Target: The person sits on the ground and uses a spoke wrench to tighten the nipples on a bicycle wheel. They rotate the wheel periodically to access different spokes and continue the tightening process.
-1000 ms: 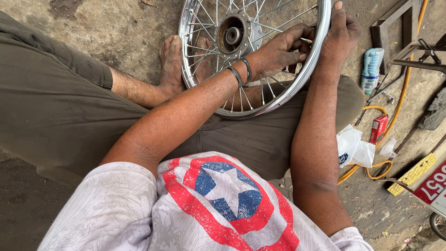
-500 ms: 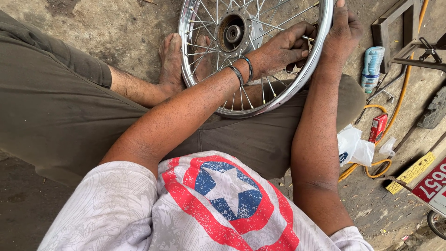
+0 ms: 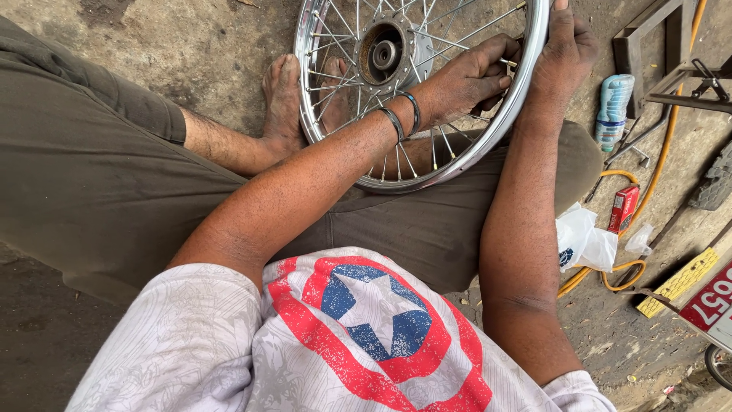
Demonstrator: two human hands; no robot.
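The spoked wheel rim [image 3: 457,156] rests upright on the seated person's lap, its hub [image 3: 383,53] above the bare feet. The left hand [image 3: 465,76] reaches through the spokes, fingers pinched together on a spoke nipple [image 3: 509,62] at the rim. The right hand [image 3: 560,49] clamps the rim's outer edge. A red box [image 3: 624,208] and white bag [image 3: 583,240] lie right of the wheel on the floor.

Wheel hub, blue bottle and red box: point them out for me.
wheel hub [image 3: 383,52], head view, on the round centre.
blue bottle [image 3: 614,107], head view, on its body.
red box [image 3: 624,208], head view, on its top face.
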